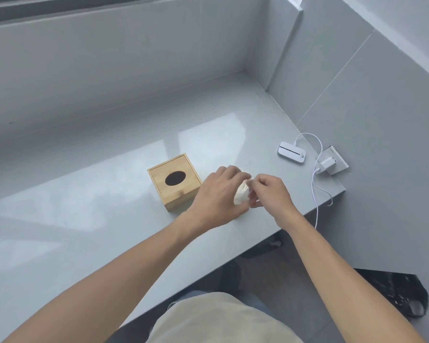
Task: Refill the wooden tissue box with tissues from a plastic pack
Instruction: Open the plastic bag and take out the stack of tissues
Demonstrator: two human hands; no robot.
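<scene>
A square wooden tissue box (174, 183) stands on the grey countertop (84, 194), lid on, its dark oval slot showing no tissue. Just right of it lies a white plastic tissue pack (242, 195), mostly hidden between my hands. My left hand (218, 196) covers the pack from the left and grips it. My right hand (270, 191) pinches the pack's upper right edge with thumb and fingertips. Both hands are slightly blurred.
A white flat device (292, 153) lies at the back right, cabled to a white charger (327, 165) in a wall socket plate. The cable (316, 201) hangs over the counter's right edge. A dark bag (396, 293) sits on the floor at the lower right.
</scene>
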